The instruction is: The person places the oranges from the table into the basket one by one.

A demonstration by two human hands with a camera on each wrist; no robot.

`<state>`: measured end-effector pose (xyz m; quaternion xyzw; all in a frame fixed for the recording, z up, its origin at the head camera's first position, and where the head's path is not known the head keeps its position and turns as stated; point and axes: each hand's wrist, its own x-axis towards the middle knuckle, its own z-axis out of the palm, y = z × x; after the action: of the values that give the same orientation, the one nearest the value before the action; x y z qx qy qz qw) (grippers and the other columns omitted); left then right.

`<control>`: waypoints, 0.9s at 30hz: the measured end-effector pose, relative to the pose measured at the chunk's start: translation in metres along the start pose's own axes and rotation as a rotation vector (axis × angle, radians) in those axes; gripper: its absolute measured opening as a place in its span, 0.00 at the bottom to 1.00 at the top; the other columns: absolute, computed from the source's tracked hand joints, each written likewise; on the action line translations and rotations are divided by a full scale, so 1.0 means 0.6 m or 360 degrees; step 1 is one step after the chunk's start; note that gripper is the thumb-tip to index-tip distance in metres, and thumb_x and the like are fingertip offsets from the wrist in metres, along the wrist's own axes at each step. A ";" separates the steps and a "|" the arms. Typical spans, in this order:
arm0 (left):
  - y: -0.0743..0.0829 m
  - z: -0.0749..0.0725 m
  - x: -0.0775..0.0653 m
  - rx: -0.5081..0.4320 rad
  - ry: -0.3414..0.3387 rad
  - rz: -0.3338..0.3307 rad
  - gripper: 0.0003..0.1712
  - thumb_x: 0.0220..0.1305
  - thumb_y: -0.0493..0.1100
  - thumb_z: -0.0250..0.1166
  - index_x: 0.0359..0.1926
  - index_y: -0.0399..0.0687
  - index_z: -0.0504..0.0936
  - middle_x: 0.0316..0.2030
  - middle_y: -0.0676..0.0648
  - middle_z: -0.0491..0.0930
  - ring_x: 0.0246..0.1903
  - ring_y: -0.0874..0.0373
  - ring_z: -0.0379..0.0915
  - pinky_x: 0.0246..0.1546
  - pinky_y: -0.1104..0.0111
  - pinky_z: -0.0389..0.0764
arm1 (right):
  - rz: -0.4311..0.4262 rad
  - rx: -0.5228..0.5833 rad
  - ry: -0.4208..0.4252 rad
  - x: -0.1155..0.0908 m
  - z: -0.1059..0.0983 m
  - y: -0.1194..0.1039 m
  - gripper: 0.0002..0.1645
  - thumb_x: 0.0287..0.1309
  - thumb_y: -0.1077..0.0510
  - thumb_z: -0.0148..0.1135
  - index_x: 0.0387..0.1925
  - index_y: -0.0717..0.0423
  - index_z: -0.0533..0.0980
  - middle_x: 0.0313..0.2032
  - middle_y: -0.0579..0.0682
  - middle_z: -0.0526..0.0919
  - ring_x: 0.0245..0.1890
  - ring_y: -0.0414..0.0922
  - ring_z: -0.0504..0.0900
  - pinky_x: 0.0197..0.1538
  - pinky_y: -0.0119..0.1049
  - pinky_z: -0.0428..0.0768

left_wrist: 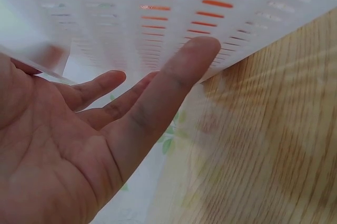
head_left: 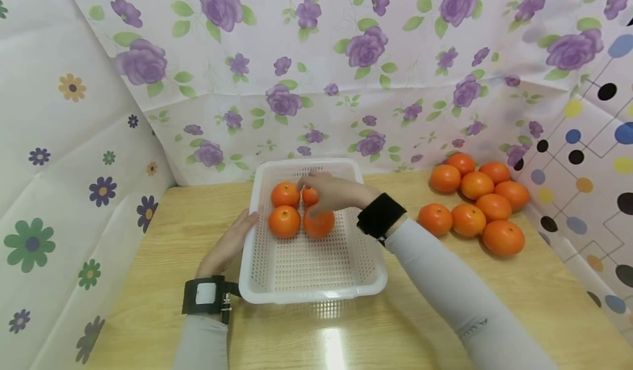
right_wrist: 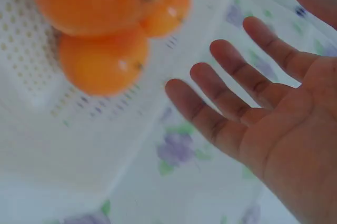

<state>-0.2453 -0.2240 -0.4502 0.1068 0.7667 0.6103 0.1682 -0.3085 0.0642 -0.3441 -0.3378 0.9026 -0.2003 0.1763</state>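
A white plastic basket [head_left: 311, 296] with slotted walls holds several oranges [head_left: 284, 222] toward its far end. At the basket's left side my left hand [head_left: 228, 244] holds the rim, thumb over the edge. In the left wrist view the fingers [left_wrist: 152, 103] of that hand extend along the outside of the slotted wall. My right hand [head_left: 338, 191] is over the oranges in the basket and partly hides two of them. From the right wrist, its fingers [right_wrist: 253, 77] look straight and spread, and nothing is in the palm.
A group of loose oranges [head_left: 477, 186] lies on the wooden table [head_left: 188, 216] to the right of the basket. Behind the table hangs a floral sheet [head_left: 306, 106]; patterned sheets also close off the left and right sides.
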 end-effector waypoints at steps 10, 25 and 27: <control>0.003 -0.003 0.003 0.0005 0.0018 -0.0021 0.40 0.84 0.63 0.37 0.84 0.49 0.40 0.70 0.26 0.65 0.65 0.29 0.70 0.58 0.45 0.81 | -0.0165 0.0207 0.0449 -0.072 -0.075 0.035 0.23 0.71 0.59 0.67 0.63 0.56 0.74 0.61 0.56 0.75 0.60 0.54 0.75 0.60 0.52 0.79; 0.001 -0.002 0.002 0.0033 0.0019 0.0004 0.39 0.84 0.63 0.38 0.84 0.52 0.41 0.68 0.26 0.67 0.62 0.29 0.73 0.54 0.46 0.84 | 0.0051 0.0404 0.0765 -0.165 -0.071 0.128 0.23 0.76 0.57 0.61 0.66 0.61 0.72 0.63 0.61 0.74 0.58 0.60 0.75 0.58 0.57 0.77; 0.000 -0.001 0.001 0.0036 0.0012 -0.0001 0.39 0.84 0.63 0.37 0.84 0.52 0.40 0.68 0.26 0.67 0.62 0.29 0.73 0.54 0.46 0.84 | 0.0146 0.0371 0.0744 -0.182 -0.067 0.141 0.25 0.77 0.55 0.60 0.68 0.60 0.71 0.64 0.62 0.71 0.61 0.62 0.72 0.60 0.60 0.76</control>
<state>-0.2463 -0.2241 -0.4500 0.1061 0.7742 0.6020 0.1641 -0.2947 0.2070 -0.3302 -0.2184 0.9040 -0.3674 0.0095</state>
